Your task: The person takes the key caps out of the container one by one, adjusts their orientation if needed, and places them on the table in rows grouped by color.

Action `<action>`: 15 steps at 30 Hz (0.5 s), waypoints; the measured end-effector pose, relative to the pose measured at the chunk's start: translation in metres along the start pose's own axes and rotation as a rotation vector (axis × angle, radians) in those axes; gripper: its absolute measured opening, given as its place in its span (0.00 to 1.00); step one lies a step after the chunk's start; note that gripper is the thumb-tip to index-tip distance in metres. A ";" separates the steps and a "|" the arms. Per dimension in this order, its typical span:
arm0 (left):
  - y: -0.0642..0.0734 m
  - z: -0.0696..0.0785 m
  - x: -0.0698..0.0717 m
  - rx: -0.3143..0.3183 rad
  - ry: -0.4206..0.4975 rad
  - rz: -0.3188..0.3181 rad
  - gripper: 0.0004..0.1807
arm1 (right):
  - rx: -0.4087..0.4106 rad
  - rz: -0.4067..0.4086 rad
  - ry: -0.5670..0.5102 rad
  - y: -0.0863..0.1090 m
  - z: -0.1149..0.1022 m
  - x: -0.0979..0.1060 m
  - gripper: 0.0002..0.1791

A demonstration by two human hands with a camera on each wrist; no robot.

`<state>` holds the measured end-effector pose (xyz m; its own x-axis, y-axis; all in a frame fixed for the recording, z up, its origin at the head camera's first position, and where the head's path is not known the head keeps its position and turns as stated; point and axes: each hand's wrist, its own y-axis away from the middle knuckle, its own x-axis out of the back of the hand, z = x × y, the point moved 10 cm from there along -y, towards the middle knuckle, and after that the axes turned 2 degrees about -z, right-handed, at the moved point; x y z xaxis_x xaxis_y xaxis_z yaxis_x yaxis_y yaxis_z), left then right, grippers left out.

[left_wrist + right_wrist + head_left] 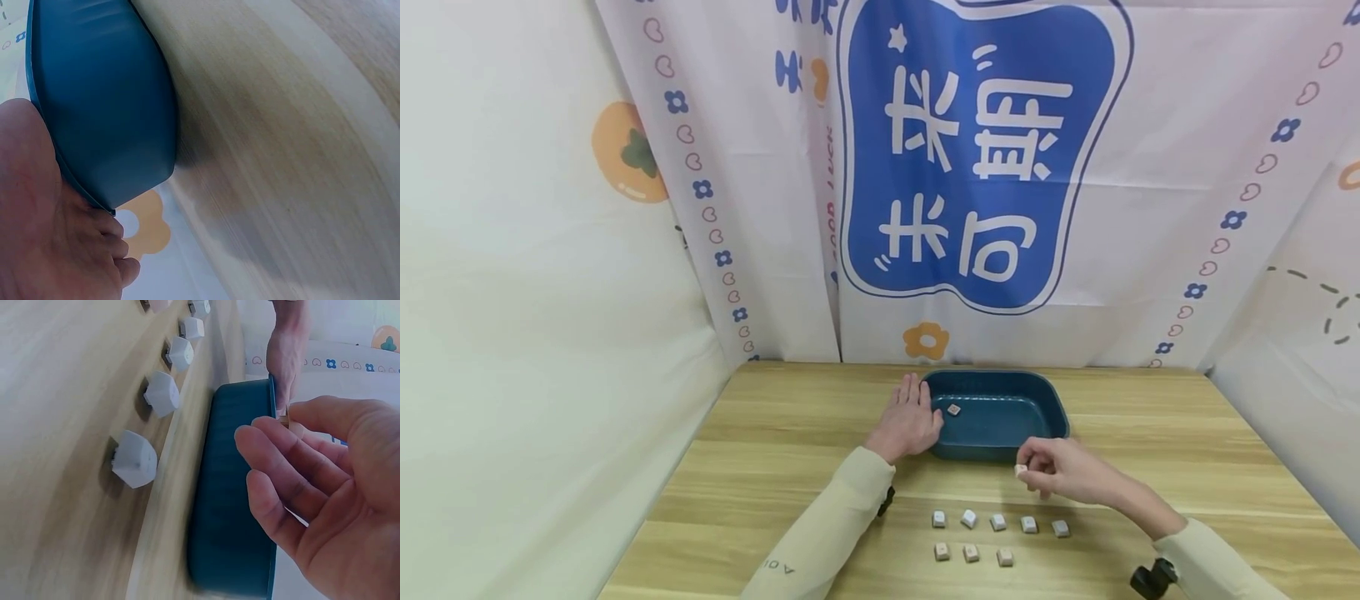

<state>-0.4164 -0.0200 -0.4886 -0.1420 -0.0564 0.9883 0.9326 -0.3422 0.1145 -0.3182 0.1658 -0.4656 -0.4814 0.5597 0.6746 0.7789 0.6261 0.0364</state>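
My right hand (1063, 471) pinches a small pale keycap (1020, 471) between thumb and fingertips, just off the front right of a dark teal tray (1000, 452). In the right wrist view that keycap (284, 420) is mostly hidden by the fingers. My left hand (910, 421) lies against the tray's left end with its fingers stretched forward; the left wrist view shows the hand (56, 237) beside the tray wall (112, 112). Inside the tray, towards the left, sits one pinkish keycap (953, 410).
Several white keycaps (997, 522) stand in a row in front of the tray, and three more keycaps (972, 552) form a nearer row. Wood-grain tabletop (760, 467) surrounds them. A printed cloth (880, 333) hangs behind the table's far edge.
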 end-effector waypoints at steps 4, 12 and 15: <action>-0.001 0.000 -0.001 -0.001 0.008 0.005 0.36 | 0.000 0.002 -0.002 0.007 -0.001 -0.001 0.09; -0.003 -0.001 -0.002 -0.004 0.015 0.007 0.35 | 0.025 0.010 -0.008 0.022 -0.003 -0.009 0.07; -0.003 -0.001 -0.002 -0.004 0.011 0.007 0.35 | 0.057 -0.001 -0.047 0.026 -0.005 -0.013 0.06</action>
<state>-0.4190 -0.0198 -0.4910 -0.1395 -0.0693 0.9878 0.9321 -0.3459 0.1074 -0.2899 0.1721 -0.4702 -0.5012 0.5831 0.6394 0.7552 0.6555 -0.0059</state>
